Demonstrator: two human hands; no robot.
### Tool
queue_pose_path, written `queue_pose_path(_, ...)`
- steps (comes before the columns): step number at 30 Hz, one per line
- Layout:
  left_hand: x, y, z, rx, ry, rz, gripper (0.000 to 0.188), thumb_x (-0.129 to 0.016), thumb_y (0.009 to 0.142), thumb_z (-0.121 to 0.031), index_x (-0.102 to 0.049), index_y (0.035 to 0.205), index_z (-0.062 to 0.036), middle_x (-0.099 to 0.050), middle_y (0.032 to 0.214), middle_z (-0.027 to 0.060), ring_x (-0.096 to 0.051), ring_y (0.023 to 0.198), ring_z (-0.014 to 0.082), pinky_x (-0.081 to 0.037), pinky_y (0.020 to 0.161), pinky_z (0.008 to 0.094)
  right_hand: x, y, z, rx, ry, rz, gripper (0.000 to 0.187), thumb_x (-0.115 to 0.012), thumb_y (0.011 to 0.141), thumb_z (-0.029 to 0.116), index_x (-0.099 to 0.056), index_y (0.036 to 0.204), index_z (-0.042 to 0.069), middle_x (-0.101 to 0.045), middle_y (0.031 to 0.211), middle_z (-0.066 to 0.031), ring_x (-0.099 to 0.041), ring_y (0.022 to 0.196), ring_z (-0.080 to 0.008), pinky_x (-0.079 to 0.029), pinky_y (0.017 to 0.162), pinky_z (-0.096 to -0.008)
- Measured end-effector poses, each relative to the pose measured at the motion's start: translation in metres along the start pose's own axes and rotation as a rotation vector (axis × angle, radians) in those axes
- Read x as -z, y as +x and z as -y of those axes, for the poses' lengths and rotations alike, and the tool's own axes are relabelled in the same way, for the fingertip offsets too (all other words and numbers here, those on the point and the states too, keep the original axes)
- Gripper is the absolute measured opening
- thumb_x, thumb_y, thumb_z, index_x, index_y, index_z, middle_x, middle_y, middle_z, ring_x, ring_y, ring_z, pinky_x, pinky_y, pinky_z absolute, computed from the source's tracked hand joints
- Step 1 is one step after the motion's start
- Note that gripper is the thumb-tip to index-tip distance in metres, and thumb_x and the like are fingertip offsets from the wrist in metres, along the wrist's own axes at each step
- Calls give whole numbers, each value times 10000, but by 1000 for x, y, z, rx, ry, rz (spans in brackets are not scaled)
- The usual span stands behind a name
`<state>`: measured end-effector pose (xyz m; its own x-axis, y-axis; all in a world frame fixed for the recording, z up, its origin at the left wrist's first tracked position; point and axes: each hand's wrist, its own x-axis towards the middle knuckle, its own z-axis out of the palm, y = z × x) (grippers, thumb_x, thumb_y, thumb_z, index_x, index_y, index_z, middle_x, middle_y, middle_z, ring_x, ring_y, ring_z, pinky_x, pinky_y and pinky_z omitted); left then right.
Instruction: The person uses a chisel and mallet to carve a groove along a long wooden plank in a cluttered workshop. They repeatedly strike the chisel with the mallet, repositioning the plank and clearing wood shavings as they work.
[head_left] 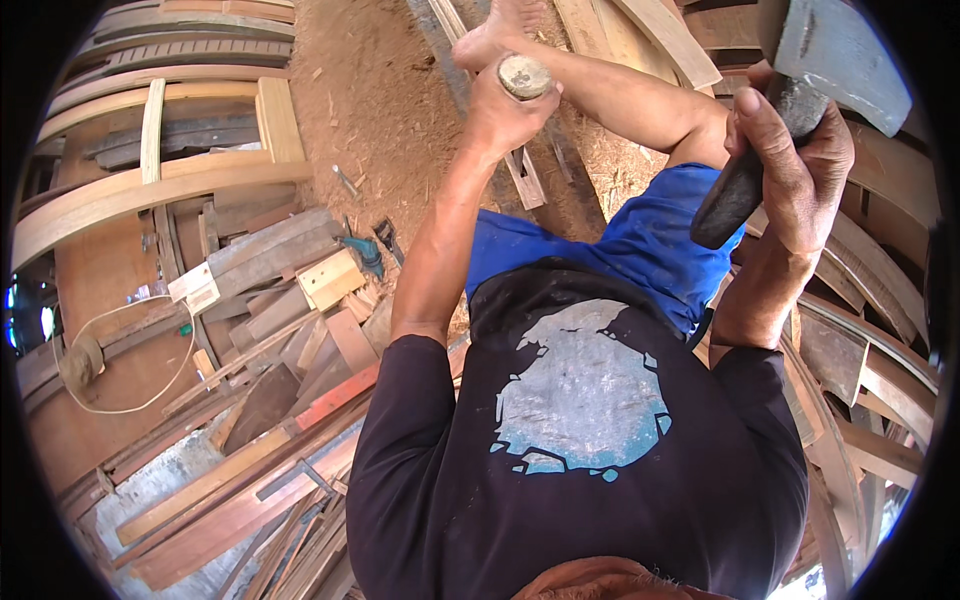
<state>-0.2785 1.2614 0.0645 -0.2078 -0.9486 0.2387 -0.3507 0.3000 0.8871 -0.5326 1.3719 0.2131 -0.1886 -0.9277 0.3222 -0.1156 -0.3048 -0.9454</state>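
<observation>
My left hand [505, 118] is closed round an upright tool, most likely a chisel [524, 76], whose round, worn wooden butt shows above the fist. The fist hides its lower part. Beneath that hand lies a narrow wooden piece [527, 185] with a dark slot cut in it. Raised on the right, my right hand [800, 170] grips the thick dark handle of a hatchet [845, 65] with a broad grey-blue metal head. The two tools are well apart. My bare foot [500, 30] rests beside the wood, just beyond the left fist.
Sawdust and shavings cover the floor [370, 110]. A teal power tool [362, 255] lies left of my left forearm, near stacked offcuts [332, 280]. A pale wooden frame [150, 195] stands far left, and curved timbers [870, 270] crowd the right side.
</observation>
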Motion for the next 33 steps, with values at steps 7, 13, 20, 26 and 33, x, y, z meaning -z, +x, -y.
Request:
queue_pose_path(7, -6, -3, -5, 46, 16, 23, 286, -815, 775, -159, -660, 959, -4, -730, 847, 103, -715, 827, 176, -568, 761, 321, -18, 6, -13, -35, -160, 17, 185, -718, 955, 114, -660, 1068, -21, -630, 766, -16, -579, 658, -89, -450, 605, -238)
queue_pose_path(13, -31, 4, -12, -15, 82, 141, 280, -776, 754, -108, -683, 998, -9, -754, 917, 164, -744, 920, 265, -579, 818, 367, -31, 9, -73, 158, -834, 422, 335, -734, 897, 227, -615, 1097, -14, -693, 927, -239, -695, 859, -408, -538, 780, -488)
queue_pose_path(20, -7, -17, -5, 128, -4, 48, 277, -805, 754, -118, -673, 978, -24, -737, 900, 111, -722, 863, 194, -572, 793, 337, -49, 23, -9, 195, -173, -25, 146, -735, 954, 165, -676, 940, 32, -628, 700, -8, -560, 639, -61, -457, 594, -234)
queue_pose_path(26, -1, -34, 3, 4, -66, 49, 348, -805, 767, -124, -687, 1076, -16, -754, 983, 107, -724, 897, 171, -567, 785, 325, -61, 6, -96, 143, -902, 712, 223, -752, 906, 183, -661, 965, -12, -672, 763, -147, -650, 733, -239, -527, 708, -398)
queue_pose_path(33, 16, -76, 12, -74, -116, -266, 286, -829, 792, -59, -566, 903, -63, -636, 803, 61, -618, 715, 158, -519, 654, 347, -86, -23, -73, -365, 285, 567, 188, -771, 913, 154, -681, 972, -1, -730, 839, -63, -628, 629, -77, -489, 581, -238)
